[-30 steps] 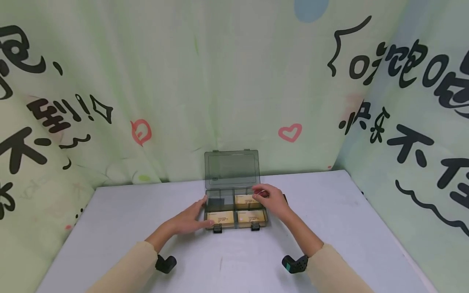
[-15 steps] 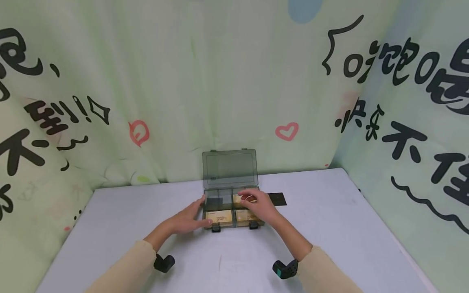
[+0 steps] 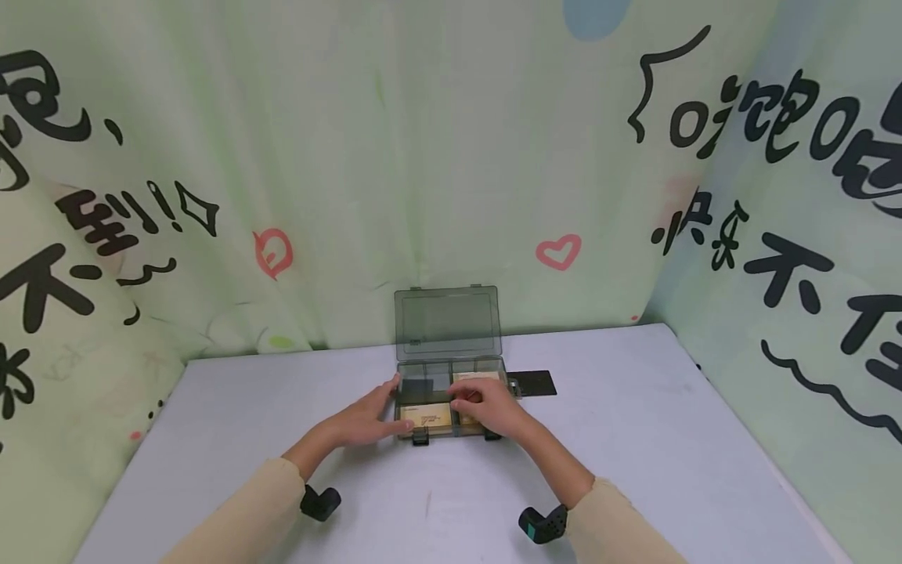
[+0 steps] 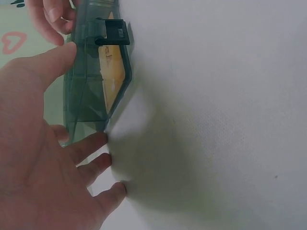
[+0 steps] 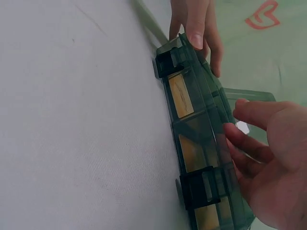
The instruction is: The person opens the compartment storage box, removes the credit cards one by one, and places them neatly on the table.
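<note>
A smoky see-through compartment box (image 3: 442, 390) sits mid-table with its lid (image 3: 447, 323) standing upright. Yellow cards lie in the far right (image 3: 475, 377) and near left (image 3: 427, 417) compartments. My left hand (image 3: 396, 407) rests flat against the box's left side, thumb on the near corner; the left wrist view shows that thumb (image 4: 50, 64) on the box wall (image 4: 88, 91). My right hand (image 3: 467, 404) hovers over the near right compartment with loosely curled fingers (image 5: 240, 136) just above the box rim (image 5: 204, 120), and I see nothing in them.
A black card (image 3: 533, 383) lies flat on the grey table (image 3: 634, 407) just right of the box. Two black latches (image 5: 169, 62) stick out at the box's front. Printed fabric walls close in the back and both sides.
My right hand has moved from the far right compartment toward me and leftward over the near part of the box, uncovering the black card beside it. My left hand stayed put.
</note>
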The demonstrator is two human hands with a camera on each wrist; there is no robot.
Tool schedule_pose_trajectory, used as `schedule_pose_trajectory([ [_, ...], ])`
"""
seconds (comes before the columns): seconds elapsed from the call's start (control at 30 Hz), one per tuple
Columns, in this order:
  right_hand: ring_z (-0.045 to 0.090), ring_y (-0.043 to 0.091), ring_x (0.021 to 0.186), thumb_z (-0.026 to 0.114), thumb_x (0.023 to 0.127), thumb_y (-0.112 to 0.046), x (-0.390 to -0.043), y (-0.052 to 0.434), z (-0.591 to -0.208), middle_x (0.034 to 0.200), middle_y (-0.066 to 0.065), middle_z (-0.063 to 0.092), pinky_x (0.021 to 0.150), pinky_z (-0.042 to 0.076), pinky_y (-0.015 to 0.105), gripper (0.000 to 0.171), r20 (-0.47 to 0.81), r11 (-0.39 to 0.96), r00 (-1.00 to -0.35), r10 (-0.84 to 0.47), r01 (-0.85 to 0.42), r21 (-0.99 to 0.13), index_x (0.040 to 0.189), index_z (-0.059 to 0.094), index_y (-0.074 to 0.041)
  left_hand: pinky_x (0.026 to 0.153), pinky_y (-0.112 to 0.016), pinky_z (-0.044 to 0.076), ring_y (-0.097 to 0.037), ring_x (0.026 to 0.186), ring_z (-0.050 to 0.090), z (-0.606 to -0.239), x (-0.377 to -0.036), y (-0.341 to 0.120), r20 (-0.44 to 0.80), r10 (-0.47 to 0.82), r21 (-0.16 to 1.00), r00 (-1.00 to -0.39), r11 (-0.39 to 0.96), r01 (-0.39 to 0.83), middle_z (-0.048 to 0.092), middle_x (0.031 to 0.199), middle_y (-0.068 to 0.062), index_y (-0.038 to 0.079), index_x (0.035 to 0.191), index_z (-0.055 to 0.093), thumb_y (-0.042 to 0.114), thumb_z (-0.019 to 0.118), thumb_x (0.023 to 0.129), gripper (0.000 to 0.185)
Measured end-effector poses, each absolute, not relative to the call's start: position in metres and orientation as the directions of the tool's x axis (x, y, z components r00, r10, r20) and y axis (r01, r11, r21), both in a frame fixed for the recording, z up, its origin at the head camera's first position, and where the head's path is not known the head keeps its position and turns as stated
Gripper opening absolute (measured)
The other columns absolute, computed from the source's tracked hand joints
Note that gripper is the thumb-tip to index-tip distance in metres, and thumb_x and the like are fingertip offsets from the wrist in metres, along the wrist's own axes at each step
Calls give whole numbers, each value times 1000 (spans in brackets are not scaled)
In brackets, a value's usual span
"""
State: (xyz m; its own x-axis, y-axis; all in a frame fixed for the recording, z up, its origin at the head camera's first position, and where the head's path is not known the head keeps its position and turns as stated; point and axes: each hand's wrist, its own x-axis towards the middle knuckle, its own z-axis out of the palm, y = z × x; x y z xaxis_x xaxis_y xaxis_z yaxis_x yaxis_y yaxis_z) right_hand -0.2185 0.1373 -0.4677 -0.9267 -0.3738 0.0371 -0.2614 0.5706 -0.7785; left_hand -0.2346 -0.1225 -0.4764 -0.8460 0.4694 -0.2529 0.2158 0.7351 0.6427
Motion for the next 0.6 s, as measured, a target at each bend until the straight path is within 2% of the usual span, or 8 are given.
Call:
schedule_pose_trajectory([
  [0.13, 60, 12, 88, 63, 94, -15, -217, 138, -467, 101, 5, 69, 76, 51, 24, 26, 30, 584, -920, -390, -272, -765, 116, 69, -5, 118, -54, 23, -33, 149, 20, -478, -236, -121, -248, 466, 637, -849, 739, 219, 20, 161, -14, 10, 157, 11, 52, 61, 90, 93],
  [0.33, 55, 11, 79, 65, 93, -15, -218, 136, -468, 89, 3, 65, 69, 48, 23, 25, 22, 607, -913, -408, -290, -740, 115, 69, -4, 118, -54, 22, -33, 149, 19, -476, -238, -120, -241, 477, 642, -845, 731, 230, 19, 161, -14, 10, 156, 10, 53, 60, 90, 94],
  [0.6, 54, 11, 75, 63, 94, -21, -217, 127, -470, 83, 0, 64, 64, 45, 24, 26, -13, 668, -897, -441, -319, -672, 114, 69, -6, 118, -55, 23, -34, 149, 19, -476, -235, -122, -246, 476, 646, -844, 730, 224, 19, 161, -15, 9, 156, 10, 53, 60, 90, 95],
])
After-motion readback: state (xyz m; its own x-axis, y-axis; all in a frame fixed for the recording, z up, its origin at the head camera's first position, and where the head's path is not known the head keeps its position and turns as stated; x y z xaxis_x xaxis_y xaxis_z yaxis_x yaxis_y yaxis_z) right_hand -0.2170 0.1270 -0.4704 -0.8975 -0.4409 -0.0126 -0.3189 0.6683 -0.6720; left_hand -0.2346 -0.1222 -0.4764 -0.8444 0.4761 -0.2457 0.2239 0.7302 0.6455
